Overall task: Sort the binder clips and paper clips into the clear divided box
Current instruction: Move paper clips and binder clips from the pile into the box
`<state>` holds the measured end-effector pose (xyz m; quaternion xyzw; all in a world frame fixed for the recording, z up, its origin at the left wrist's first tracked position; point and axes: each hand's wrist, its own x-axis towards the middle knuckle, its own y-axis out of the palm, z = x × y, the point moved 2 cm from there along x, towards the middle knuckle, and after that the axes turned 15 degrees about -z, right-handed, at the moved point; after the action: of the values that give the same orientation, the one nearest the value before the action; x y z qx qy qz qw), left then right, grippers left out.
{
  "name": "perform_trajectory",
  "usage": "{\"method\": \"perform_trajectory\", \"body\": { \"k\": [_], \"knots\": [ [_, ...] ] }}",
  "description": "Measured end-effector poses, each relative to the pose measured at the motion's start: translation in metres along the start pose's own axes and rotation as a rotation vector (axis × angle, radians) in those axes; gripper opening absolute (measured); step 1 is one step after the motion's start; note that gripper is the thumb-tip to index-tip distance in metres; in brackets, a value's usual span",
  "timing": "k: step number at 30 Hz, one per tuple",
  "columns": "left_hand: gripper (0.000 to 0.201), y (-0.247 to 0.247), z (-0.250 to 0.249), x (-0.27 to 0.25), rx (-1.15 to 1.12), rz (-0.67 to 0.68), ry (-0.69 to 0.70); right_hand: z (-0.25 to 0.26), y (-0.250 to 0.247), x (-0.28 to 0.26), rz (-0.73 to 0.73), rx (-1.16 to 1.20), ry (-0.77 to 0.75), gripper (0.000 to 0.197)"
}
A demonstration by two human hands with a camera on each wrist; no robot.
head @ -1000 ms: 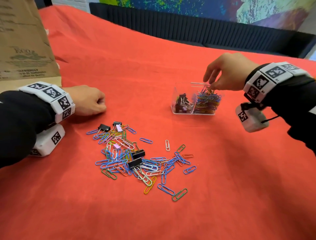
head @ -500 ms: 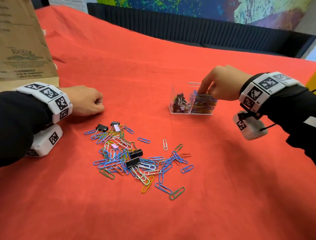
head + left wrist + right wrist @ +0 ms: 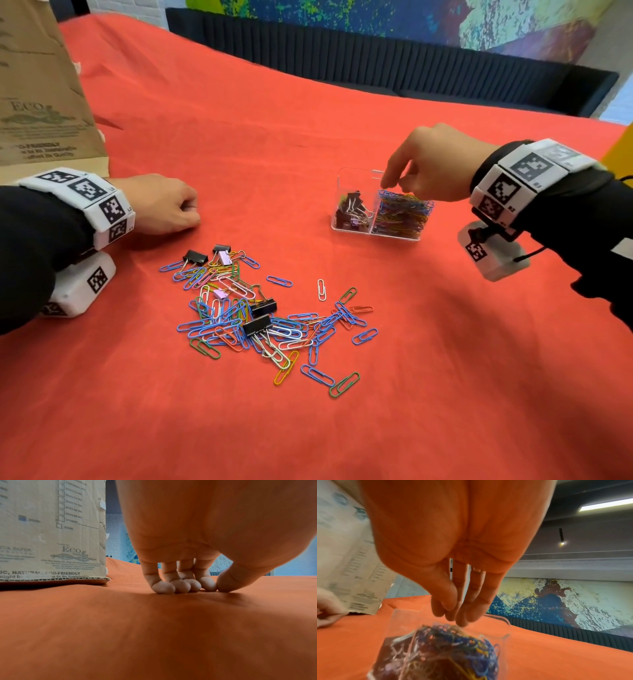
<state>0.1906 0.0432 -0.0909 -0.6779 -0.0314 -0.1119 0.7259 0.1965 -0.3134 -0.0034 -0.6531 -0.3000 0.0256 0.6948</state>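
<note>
The clear divided box (image 3: 376, 237) stands on the red cloth at the right. Its left compartment holds binder clips (image 3: 354, 210). Its right compartment is heaped with coloured paper clips (image 3: 402, 214). My right hand (image 3: 394, 185) hovers just over that heap with its fingers pointing down, and nothing shows between them. From the right wrist, the straight fingers (image 3: 462, 618) hang above the blurred paper clips (image 3: 453, 642). A loose pile of paper clips (image 3: 226, 318) lies mid-table with black binder clips (image 3: 257, 324) and lilac ones (image 3: 224, 257). My left hand (image 3: 191, 216) rests loosely curled on the cloth, its fingertips (image 3: 180, 586) down, holding nothing.
A brown cardboard box (image 3: 41, 96) stands at the far left, just behind my left hand, and fills the left of the left wrist view (image 3: 51, 534). A dark ribbed bench (image 3: 376, 61) runs along the table's far edge. Bare red cloth surrounds the pile.
My right hand came down from above the box until its fingers reached the paper clip compartment, where they stay. The left hand and the loose pile have not moved.
</note>
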Motion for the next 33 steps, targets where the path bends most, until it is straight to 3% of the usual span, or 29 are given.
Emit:
{"method": "perform_trajectory", "body": {
  "k": [3,7,9,12,15,17,19,21,26,33],
  "knots": [
    [0.021,-0.001,-0.001,0.000,0.001,-0.001,0.001,0.001,0.007,-0.001,0.054,-0.042,-0.029,0.040],
    [0.021,-0.002,-0.003,0.001,0.004,0.007,0.006,0.012,-0.008,-0.003,-0.122,0.013,-0.053,0.036],
    [0.021,-0.002,-0.003,0.000,0.001,0.009,0.006,0.034,-0.012,-0.012,-0.133,0.073,-0.127,0.032],
    [0.021,-0.001,-0.004,0.000,-0.001,0.005,0.002,0.075,-0.001,-0.032,0.146,0.111,-0.272,0.025],
    [0.021,-0.002,-0.004,-0.001,0.000,-0.003,-0.005,0.106,0.013,-0.053,0.458,0.143,-0.339,0.059],
    [0.021,-0.002,-0.005,-0.001,0.011,-0.007,-0.006,0.119,0.019,-0.065,0.485,0.144,-0.392,0.076],
    [0.022,-0.002,-0.006,-0.002,0.012,-0.004,-0.004,0.132,0.022,-0.076,0.427,0.149,-0.449,0.079],
    [0.022,-0.002,-0.005,-0.002,0.010,0.004,-0.002,0.142,0.024,-0.082,0.387,0.178,-0.451,0.069],
    [0.022,-0.002,-0.006,-0.002,0.003,0.008,-0.007,0.145,0.027,-0.082,0.307,0.223,-0.390,0.016],
    [0.021,-0.002,-0.006,-0.001,-0.006,0.012,-0.009,0.117,0.017,-0.073,0.270,0.288,-0.300,0.014]
  ]
}}
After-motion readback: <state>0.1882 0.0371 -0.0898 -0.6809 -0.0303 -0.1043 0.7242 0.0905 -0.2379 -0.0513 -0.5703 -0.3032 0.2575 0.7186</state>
